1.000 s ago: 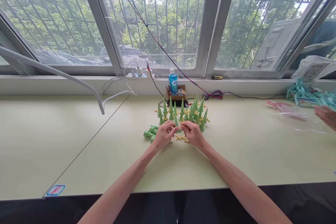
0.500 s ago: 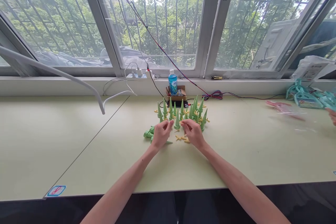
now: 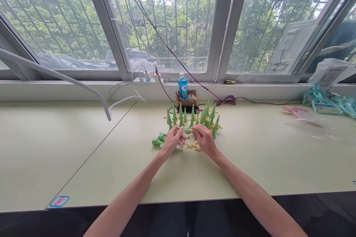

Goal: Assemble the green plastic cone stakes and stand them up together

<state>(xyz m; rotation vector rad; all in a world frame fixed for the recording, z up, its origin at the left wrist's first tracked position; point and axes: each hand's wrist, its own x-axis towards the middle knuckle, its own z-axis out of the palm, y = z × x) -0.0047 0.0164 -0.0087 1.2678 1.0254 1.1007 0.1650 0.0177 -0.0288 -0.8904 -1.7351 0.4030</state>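
Between my hands a green plant watering spike [image 3: 187, 131] is tilted, its rounded end facing me. My left hand [image 3: 172, 140] grips its left side with thumb and forefinger, the other fingers curled loosely below. At its right side, my right hand [image 3: 205, 140] pinches a small yellow valve [image 3: 191, 130] against the spike; the fingers partly hide it. Several loose yellow valves [image 3: 191, 146] lie on the table just below. Beyond the hands stand several upright green spikes [image 3: 192, 114] with yellow valves in their sides. Beside my left hand lie several green spikes [image 3: 157, 142] without visible valves.
Behind the spikes are a dark phone [image 3: 184, 110] and a small cardboard box [image 3: 192, 98] with a blue bottle [image 3: 183, 87]. A white cable [image 3: 97, 96] hangs at left. Pink [image 3: 299, 113] and teal plastic items [image 3: 324, 102] lie at far right.
The spike between my hands was upright and is now tipped, with its rounded end toward me. My left hand's lower fingers have loosened. The other person's hand at far right has left view.
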